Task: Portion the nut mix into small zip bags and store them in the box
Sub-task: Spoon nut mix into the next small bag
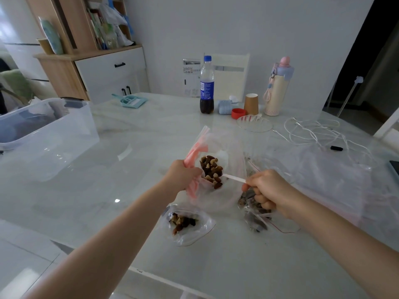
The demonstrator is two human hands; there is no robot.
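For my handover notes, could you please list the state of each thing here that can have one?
Big zip bag: open, held up, nuts inside.
Left hand: grips the bag's pink zip edge.
Right hand: pinches a white spoon, reaching into the bag.
Small zip bag: lying on the table, nuts inside.
Clear box: lid off.
Cola bottle: capped, upright.
Paper cup: upright.

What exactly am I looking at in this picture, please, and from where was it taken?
There is no machine here: a camera worn on a person's head looks down at their two bare hands over a pale table. The left hand grips the pink zip edge of a clear bag of nut mix. The right hand holds a white spoon dipped into it. A small filled zip bag lies nearer the person. The clear storage box stands far left.
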